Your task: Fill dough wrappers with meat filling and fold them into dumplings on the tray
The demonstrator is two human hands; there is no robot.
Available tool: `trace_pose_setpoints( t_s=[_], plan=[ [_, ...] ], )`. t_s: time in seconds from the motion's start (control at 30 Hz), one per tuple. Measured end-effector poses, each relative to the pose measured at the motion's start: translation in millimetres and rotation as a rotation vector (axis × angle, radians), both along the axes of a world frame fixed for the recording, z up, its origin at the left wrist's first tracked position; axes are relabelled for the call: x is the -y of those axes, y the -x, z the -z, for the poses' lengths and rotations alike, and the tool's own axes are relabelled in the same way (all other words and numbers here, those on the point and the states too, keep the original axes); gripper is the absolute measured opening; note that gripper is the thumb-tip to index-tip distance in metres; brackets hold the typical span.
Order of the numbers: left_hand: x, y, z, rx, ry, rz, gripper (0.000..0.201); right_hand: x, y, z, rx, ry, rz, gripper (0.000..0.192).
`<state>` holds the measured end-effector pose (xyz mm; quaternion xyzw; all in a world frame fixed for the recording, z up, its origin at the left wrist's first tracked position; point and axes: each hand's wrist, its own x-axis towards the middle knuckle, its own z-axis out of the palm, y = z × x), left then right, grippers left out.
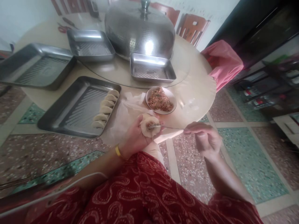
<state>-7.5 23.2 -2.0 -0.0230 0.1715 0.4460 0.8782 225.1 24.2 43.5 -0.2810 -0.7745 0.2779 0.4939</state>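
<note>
A round dumpling wrapper point(145, 131) lies across the palm and fingers of my left hand point(135, 138), which cups it from below. Some meat filling point(149, 123) sits in the middle of the wrapper. My right hand point(203, 137) grips a spoon point(173, 127) by the end of its thin handle, and the spoon's tip touches the filling. Just beyond my left hand stands a white bowl point(161, 112) of minced meat filling point(160, 99). To the left, several folded dumplings point(105, 109) line the right side of a large metal tray point(70, 130).
Crumpled plastic sheeting point(119, 118) lies between tray and bowl. More metal trays point(35, 85), point(91, 57) and a smaller tray point(153, 79) stand behind, before a big domed steel lid point(140, 28). A pink cloth point(224, 63) hangs at the table's right edge.
</note>
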Motion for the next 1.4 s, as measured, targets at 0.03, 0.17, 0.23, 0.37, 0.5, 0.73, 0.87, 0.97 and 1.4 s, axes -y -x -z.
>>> trace_pose_setpoints(
  t_s=[0.03,0.17,0.23,0.37,0.5,0.73,0.87,0.97,1.4],
  plan=[
    [0,0,0.4,0.002,0.009,-0.004,0.042,-2,-2,2.0,-0.052,0.008,0.043,0.021],
    [-1,-1,1.6,-0.03,0.033,0.002,0.045,-19,-11,11.4,-0.098,-0.054,0.335,0.016],
    [-1,-2,1.1,-0.038,0.046,-0.019,0.041,-31,-16,15.3,0.014,-0.115,0.43,0.014],
    [-1,-3,-0.2,-0.09,0.078,-0.025,0.044,-48,-25,16.0,0.292,-0.188,0.436,0.013],
    [-2,-4,1.6,-0.107,0.082,-0.031,0.045,-57,-30,10.4,0.473,-0.242,0.365,0.013],
    [-2,-7,5.6,-0.111,0.087,0.006,0.048,-74,-32,11.7,0.484,-0.121,0.287,0.012],
    [-2,-4,9.5,-0.099,0.054,0.023,0.048,-85,-31,11.0,0.426,-0.029,0.187,0.016],
    [-2,-2,13.5,-0.069,0.041,0.033,0.048,-93,-27,12.4,0.366,0.1,0.148,0.02],
    [-6,-3,12.4,-0.071,0.086,-0.022,0.04,-108,-6,44.8,-0.222,0.711,0.403,0.023]
  ],
)
